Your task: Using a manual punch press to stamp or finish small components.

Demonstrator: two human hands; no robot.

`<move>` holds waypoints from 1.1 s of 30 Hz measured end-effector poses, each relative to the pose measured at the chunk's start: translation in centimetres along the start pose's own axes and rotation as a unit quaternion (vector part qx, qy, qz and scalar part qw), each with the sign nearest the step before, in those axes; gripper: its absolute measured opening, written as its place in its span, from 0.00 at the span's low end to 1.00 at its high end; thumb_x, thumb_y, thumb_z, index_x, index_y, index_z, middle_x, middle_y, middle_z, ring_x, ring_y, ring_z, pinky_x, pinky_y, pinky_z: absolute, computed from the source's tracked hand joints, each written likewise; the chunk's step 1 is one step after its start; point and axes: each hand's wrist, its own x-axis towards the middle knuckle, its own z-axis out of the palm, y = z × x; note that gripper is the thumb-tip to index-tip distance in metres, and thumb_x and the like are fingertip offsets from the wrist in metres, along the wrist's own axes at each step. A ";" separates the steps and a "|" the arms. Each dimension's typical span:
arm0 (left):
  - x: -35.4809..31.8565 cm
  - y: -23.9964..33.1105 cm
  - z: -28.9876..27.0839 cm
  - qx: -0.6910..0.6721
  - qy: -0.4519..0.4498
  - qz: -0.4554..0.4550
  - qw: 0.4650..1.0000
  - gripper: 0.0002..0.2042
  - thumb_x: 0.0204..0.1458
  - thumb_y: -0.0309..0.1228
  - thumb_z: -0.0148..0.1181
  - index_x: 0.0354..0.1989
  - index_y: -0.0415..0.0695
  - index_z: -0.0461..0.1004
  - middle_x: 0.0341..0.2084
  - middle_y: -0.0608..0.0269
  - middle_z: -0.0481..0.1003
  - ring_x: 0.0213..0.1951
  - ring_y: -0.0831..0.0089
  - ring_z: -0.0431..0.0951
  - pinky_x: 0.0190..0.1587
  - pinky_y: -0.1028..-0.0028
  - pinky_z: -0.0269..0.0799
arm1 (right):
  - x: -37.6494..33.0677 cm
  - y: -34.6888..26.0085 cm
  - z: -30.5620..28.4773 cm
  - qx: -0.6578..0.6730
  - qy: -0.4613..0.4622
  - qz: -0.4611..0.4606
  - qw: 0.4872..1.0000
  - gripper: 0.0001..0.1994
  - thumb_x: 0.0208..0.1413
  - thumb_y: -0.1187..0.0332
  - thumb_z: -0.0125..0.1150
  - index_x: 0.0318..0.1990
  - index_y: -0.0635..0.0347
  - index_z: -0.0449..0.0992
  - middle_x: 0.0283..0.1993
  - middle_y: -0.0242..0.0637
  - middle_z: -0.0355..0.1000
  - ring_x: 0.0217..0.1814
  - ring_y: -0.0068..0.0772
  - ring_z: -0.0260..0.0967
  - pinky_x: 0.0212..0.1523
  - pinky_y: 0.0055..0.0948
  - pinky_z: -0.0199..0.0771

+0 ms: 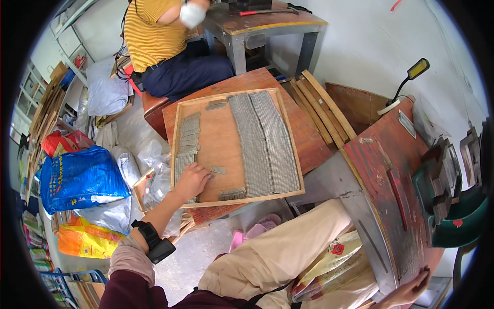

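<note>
A shallow wooden tray [180,105] holds rows of small grey metal pieces. Two long bands of metal pieces [265,147] fill its right side, and a shorter column [186,135] runs down the left. My left hand [191,181] rests at the lower end of that column, fingers bent and close together; whatever they grip is hidden. Just right of its fingertips lies a small loose group of pieces [218,169], with another group [232,193] by the tray's near edge. My right hand [413,289] is at the near end of the red-brown workbench, fingers stretched out and apparently holding nothing.
The tray sits on a red-brown table [311,149]. The workbench [378,170] at right carries a lamp [411,74] and green bins [460,221]. Someone in a yellow striped top [154,36] sits beyond. Bags [82,177] crowd the left floor; a packet [334,262] lies on my lap.
</note>
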 end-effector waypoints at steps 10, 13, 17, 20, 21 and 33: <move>-0.6 2.8 -3.5 -0.764 0.184 -0.359 0.504 0.03 0.54 0.27 0.54 0.34 0.43 0.69 0.30 0.56 0.76 0.34 0.63 0.78 0.39 0.66 0.76 | -13.6 -21.8 15.5 0.329 -0.555 -0.032 0.763 0.12 0.48 0.78 0.61 0.42 0.67 0.73 0.39 0.51 0.72 0.39 0.53 0.72 0.40 0.40 0.73; -1.8 3.1 -3.2 -0.786 0.214 -0.379 0.439 0.02 0.54 0.26 0.54 0.34 0.43 0.69 0.30 0.57 0.76 0.33 0.64 0.78 0.37 0.68 0.75 | -19.2 -24.7 19.6 0.326 -0.620 -0.057 0.711 0.08 0.52 0.75 0.56 0.40 0.66 0.73 0.38 0.51 0.71 0.36 0.55 0.71 0.38 0.42 0.73; -3.4 4.2 -3.9 -0.731 0.199 -0.434 0.488 0.05 0.55 0.27 0.55 0.36 0.41 0.69 0.29 0.60 0.75 0.32 0.69 0.77 0.36 0.70 0.74 | -25.0 -28.9 22.7 0.295 -0.671 -0.091 0.674 0.10 0.52 0.74 0.56 0.42 0.65 0.73 0.40 0.52 0.70 0.38 0.56 0.70 0.39 0.44 0.72; -4.8 4.1 -4.1 -0.670 0.174 -0.455 0.560 0.09 0.52 0.24 0.58 0.40 0.37 0.70 0.30 0.60 0.76 0.31 0.72 0.77 0.34 0.72 0.75 | -26.7 -31.1 23.0 0.306 -0.661 -0.156 0.667 0.11 0.51 0.74 0.57 0.43 0.66 0.72 0.39 0.50 0.69 0.40 0.55 0.69 0.40 0.44 0.71; -5.0 3.8 -4.1 -0.640 0.149 -0.454 0.602 0.10 0.51 0.22 0.59 0.42 0.36 0.70 0.30 0.59 0.76 0.31 0.72 0.77 0.33 0.73 0.75 | -26.6 -31.4 22.7 0.307 -0.661 -0.159 0.666 0.11 0.51 0.74 0.57 0.43 0.66 0.72 0.39 0.50 0.69 0.40 0.55 0.69 0.40 0.44 0.71; 1.7 2.8 0.1 -0.226 -0.058 -0.007 0.972 0.07 0.45 0.27 0.63 0.33 0.40 0.76 0.33 0.56 0.76 0.38 0.57 0.75 0.43 0.63 0.72 | -15.6 -16.7 9.1 0.232 -0.553 -0.012 0.800 0.07 0.51 0.80 0.58 0.38 0.68 0.75 0.34 0.45 0.74 0.35 0.44 0.74 0.37 0.32 0.75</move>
